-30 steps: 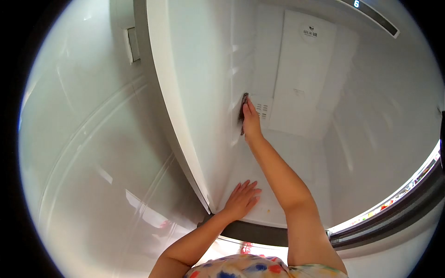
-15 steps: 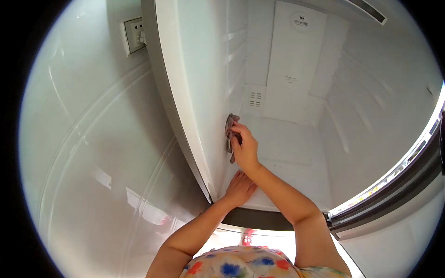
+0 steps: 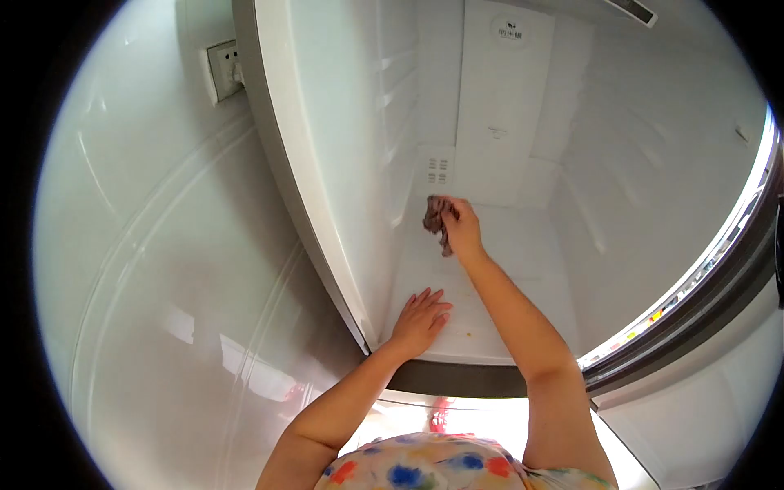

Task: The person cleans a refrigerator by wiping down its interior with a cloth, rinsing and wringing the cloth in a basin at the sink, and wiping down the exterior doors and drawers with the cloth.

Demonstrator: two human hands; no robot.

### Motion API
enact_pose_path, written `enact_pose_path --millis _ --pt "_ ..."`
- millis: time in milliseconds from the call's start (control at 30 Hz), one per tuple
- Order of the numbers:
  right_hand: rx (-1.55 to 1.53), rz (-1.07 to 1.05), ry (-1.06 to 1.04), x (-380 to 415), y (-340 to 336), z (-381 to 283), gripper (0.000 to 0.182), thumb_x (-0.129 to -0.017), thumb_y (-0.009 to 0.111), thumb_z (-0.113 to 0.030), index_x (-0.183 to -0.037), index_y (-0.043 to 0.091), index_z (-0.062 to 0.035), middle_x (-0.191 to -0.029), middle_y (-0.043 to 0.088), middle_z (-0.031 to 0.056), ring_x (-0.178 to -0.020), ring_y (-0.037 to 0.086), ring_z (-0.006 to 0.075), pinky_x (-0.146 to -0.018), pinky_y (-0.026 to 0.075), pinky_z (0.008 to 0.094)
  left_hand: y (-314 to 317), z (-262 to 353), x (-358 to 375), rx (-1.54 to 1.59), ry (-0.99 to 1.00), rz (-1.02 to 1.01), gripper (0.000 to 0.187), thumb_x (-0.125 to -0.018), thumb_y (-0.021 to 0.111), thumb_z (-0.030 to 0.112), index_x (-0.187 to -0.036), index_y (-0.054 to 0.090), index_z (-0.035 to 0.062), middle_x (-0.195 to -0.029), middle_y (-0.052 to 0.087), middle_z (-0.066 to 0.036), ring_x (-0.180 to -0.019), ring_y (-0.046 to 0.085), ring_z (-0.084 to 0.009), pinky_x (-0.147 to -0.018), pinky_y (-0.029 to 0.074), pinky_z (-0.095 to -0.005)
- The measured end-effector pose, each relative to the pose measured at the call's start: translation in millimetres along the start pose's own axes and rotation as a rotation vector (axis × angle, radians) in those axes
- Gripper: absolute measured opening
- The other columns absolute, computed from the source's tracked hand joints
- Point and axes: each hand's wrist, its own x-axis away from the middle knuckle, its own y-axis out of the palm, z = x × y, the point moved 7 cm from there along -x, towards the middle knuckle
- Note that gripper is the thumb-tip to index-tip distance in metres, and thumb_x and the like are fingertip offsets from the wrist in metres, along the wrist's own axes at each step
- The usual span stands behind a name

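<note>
My right hand [image 3: 463,229] grips a crumpled brownish-grey cloth [image 3: 434,215] inside the refrigerator, toward the back of its white floor [image 3: 523,286]. Part of the cloth hangs down below my fingers. My left hand [image 3: 421,322] lies flat on the floor near the front left, fingers spread, holding nothing. A small yellowish speck [image 3: 469,334] sits on the floor to the right of my left hand.
The left inner wall [image 3: 343,147] and ribbed right wall [image 3: 653,180] flank my arms. A panel with a round label [image 3: 508,31] and a slotted vent [image 3: 438,170] are at the back. An open door [image 3: 694,392] stands at right; a wall socket [image 3: 225,71] is at left.
My right hand has moved the cloth off the left wall, rightward over the floor. My left hand's fingers have spread out. The view has shifted slightly.
</note>
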Motion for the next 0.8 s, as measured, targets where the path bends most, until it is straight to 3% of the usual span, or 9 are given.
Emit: enact_pose_path --millis 67,167,233,367,467,567,667,767,800 --pt "-0.134 0.01 0.008 -49.0 1.1 27.6 0.019 -0.089 0.048 -0.007 -0.102 0.06 0.0007 -0.096 0.055 0.0102 -0.065 0.057 0.0179 -0.056 0.05 0.0328 -1.0 -1.4 0.0 0.006 -0.007 -0.002 0.029 -0.092 0.049 0.025 -0.117 0.057 0.0114 -0.139 0.043 -0.014 -0.132 0.032 -0.0354 -0.11 0.02 -0.0495" --pt "-0.389 0.035 0.27 -84.9 18.7 35.9 0.02 -0.09 0.049 -0.009 -0.103 0.059 0.0019 -0.088 0.059 0.0059 -0.07 0.056 0.0166 -0.066 0.049 0.0293 3.2 -5.4 -1.5 -0.001 -0.016 -0.011 0.029 -0.092 0.05 0.024 -0.117 0.057 0.0117 -0.139 0.043 -0.013 -0.133 0.032 -0.035 -0.11 0.02 -0.049" --pt "-0.191 0.064 0.133 -142.6 29.6 75.0 0.027 -0.09 0.05 -0.015 -0.107 0.059 0.0039 -0.105 0.053 0.0149 -0.087 0.055 0.0254 -0.079 0.047 0.0348 2.3 -4.9 -2.0 0.008 -0.036 -0.028 0.028 -0.091 0.051 0.022 -0.117 0.057 0.0118 -0.139 0.043 -0.013 -0.133 0.031 -0.0345 -0.111 0.02 -0.0488" --pt "0.144 0.189 -0.098 -173.3 45.1 53.5 0.034 -0.091 0.053 -0.021 -0.111 0.06 0.0048 -0.116 0.047 0.0227 -0.109 0.047 0.0349 -0.095 0.038 0.0402 0.6 -5.1 -2.1 0.015 -0.038 -0.022 0.029 -0.092 0.051 0.022 -0.118 0.057 0.0123 -0.142 0.04 -0.011 -0.134 0.03 -0.0335 -0.111 0.019 -0.0482" --pt "0.278 0.052 -0.033 -218.5 66.3 111.9 0.026 -0.09 0.051 -0.018 -0.102 0.062 0.0032 -0.104 0.053 0.0188 -0.09 0.056 0.0304 -0.079 0.047 0.0395 1.9 -6.9 -2.9 0.019 -0.046 -0.031 0.03 -0.093 0.048 0.023 -0.12 0.055 0.0134 -0.143 0.038 -0.009 -0.136 0.028 -0.032 -0.111 0.017 -0.0485" --pt "0.362 0.16 -0.059 -178.8 56.6 68.4 0.027 -0.09 0.052 -0.017 -0.107 0.062 0.0019 -0.111 0.048 0.0185 -0.1 0.052 0.0321 -0.085 0.044 0.0384 3.6 -7.9 -0.3 0.006 -0.027 -0.031 0.03 -0.093 0.047 0.023 -0.12 0.055 0.014 -0.144 0.037 -0.009 -0.136 0.027 -0.0314 -0.111 0.017 -0.0491" --pt "0.358 0.15 -0.128 -152.2 56.3 58.9 0.027 -0.089 0.054 -0.016 -0.107 0.061 0.0025 -0.108 0.05 0.017 -0.098 0.052 0.0319 -0.088 0.043 0.0362 7.8 -10.2 -1.2 -0.018 -0.013 -0.025 0.03 -0.093 0.048 0.023 -0.12 0.055 0.0142 -0.144 0.037 -0.009 -0.136 0.027 -0.0322 -0.111 0.017 -0.049" --pt "0.144 0.113 -0.078 -92.2 52.9 15.1 0.025 -0.088 0.056 -0.015 -0.105 0.061 0.0027 -0.107 0.05 0.0164 -0.098 0.052 0.031 -0.088 0.043 0.0344 3.9 -7.6 -1.8 -0.029 -0.011 -0.041 0.03 -0.092 0.049 0.023 -0.12 0.055 0.0142 -0.143 0.038 -0.009 -0.135 0.029 -0.0331 -0.111 0.019 -0.049" --pt "0.185 0.131 -0.161 -81.6 54.6 9.4 0.024 -0.088 0.055 -0.015 -0.102 0.059 0.0044 -0.108 0.047 0.015 -0.098 0.051 0.0306 -0.089 0.042 0.0355 3.1 -5.3 -1.4 -0.026 -0.011 -0.052 0.031 -0.092 0.049 0.022 -0.121 0.055 0.0142 -0.143 0.038 -0.009 -0.135 0.029 -0.0334 -0.11 0.019 -0.0491"
